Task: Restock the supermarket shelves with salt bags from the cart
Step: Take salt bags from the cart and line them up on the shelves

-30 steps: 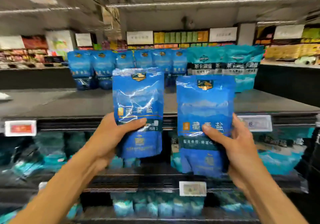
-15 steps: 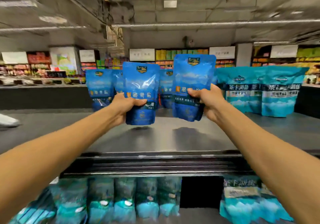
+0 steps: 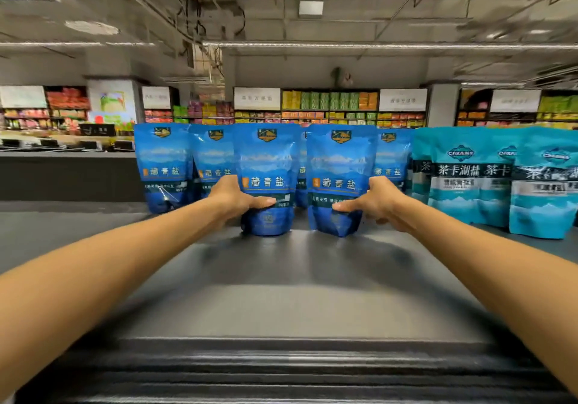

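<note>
Both salt bags, held in the air half a second ago, now stand upright on the top shelf (image 3: 281,294), well back from its front edge and just ahead of the blue row (image 3: 162,166). Left hand (image 3: 233,197) grips the left bag (image 3: 267,178), thumb across its front; right hand (image 3: 380,200) grips the right bag (image 3: 339,178) likewise. The placing step looks nearly done; next comes letting go without tipping them. Blue labels read 藏青盐; the teal bags (image 3: 463,178) towards the right edge read CAKA 茶卡湖盐.

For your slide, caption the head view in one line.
Left hand and right hand stand two blue plastic salt bags upright on the grey metal shelf.
</note>
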`<state>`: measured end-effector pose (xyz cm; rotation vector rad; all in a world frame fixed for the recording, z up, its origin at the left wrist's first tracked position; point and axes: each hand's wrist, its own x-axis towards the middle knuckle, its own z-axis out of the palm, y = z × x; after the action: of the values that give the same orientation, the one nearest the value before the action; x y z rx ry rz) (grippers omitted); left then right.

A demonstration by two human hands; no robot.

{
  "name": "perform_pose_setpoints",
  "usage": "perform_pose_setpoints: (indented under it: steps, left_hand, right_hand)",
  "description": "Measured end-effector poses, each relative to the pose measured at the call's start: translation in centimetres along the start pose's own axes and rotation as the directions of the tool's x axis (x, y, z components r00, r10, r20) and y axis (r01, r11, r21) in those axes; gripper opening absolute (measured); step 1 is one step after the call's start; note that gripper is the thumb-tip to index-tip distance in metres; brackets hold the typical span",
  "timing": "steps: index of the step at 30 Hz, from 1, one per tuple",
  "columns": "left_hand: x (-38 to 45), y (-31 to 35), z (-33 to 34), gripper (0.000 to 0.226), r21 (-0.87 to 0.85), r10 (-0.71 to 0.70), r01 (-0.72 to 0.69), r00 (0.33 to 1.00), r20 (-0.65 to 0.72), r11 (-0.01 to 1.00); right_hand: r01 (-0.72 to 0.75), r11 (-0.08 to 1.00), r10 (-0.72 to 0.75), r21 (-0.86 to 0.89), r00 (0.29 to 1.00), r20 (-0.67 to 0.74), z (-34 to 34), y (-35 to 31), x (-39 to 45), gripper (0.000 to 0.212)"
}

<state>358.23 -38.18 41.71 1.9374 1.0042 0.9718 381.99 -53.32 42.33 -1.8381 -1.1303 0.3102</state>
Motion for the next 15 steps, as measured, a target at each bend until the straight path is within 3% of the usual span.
perform_pose_setpoints:
  steps: [7,11,15]
  left_hand:
    - [2.8,1.4,2.2,0.058,0.058,-0.143,0.148,0.987,-0.078,0.987]
    - [4.1,1.7,2.7,0.042,0.152,-0.113,0.127,0.989,-0.097,0.980]
    - [4.5,1.5,3.1,0.048,0.248,-0.083,0.111,0.989,-0.120,0.962]
  right_hand:
    - [-0.145,0.988,0.144,0.044,0.989,0.024,2.0,-1.1,4.9,0.046]
    - [-0.156,0.987,0.156,0.038,0.988,0.007,3.1,-1.2,6.9,0.047]
    - [-0.144,0.989,0.145,0.040,0.989,-0.013,3.9,-1.0,8.0,0.060]
